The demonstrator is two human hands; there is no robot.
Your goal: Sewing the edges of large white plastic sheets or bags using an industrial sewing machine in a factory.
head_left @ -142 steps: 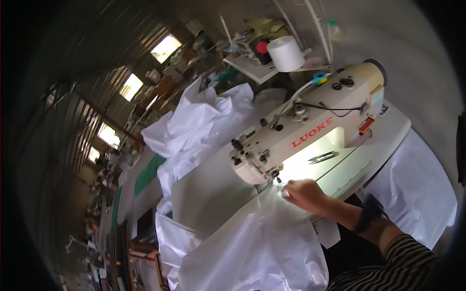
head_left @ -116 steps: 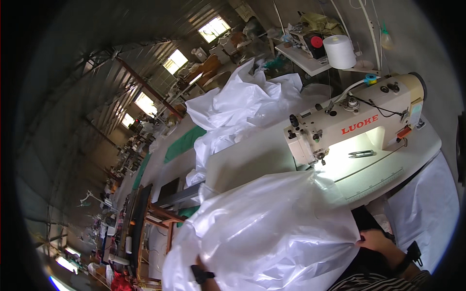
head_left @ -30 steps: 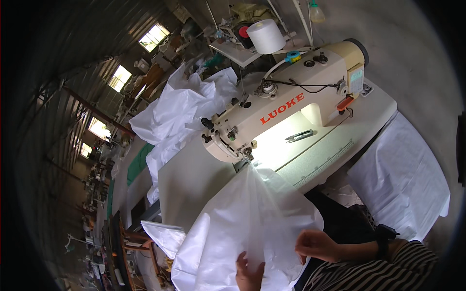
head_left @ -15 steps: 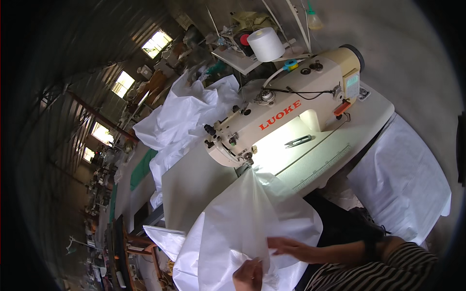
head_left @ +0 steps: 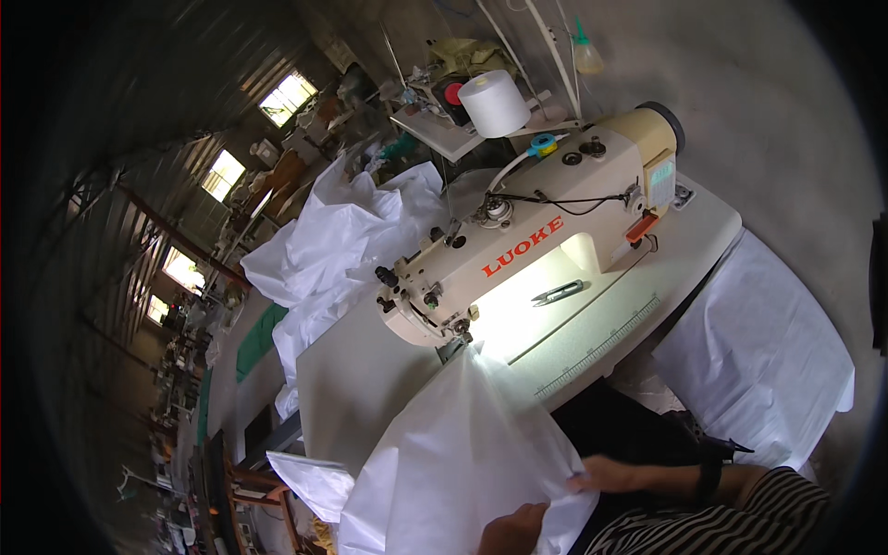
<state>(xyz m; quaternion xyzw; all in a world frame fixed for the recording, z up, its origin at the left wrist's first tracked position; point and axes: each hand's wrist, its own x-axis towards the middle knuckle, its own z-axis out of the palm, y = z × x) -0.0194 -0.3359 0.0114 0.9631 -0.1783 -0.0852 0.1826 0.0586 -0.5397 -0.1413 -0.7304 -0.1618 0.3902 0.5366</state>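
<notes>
A thin white plastic-like sheet (head_left: pixel 444 444) hangs from under the needle area of a cream sewing machine (head_left: pixel 536 231) toward me, spread over the table's near edge and my lap. My left hand (head_left: pixel 514 531) is closed on the sheet's near part at the bottom of the view, its fingertips partly hidden. To its right, my right hand (head_left: pixel 606 474) grips the sheet's right edge, with a dark band on the wrist. The sheet's upper end narrows to a gathered point at the presser foot, which is lit by the machine's lamp.
Thread snips (head_left: pixel 559 293) lie on the machine bed (head_left: pixel 592 324). A white thread cone (head_left: pixel 495 104) stands behind the machine. More white sheeting (head_left: pixel 347 222) is heaped at the far left, and another white sheet (head_left: pixel 758 351) hangs at the right. A small oil bottle (head_left: pixel 587 55) hangs above.
Both hands have shifted to the right, the right hand farther, out to the sheet's edge. The sheet between them and the needle lies smoother and more stretched. The view has shifted slightly.
</notes>
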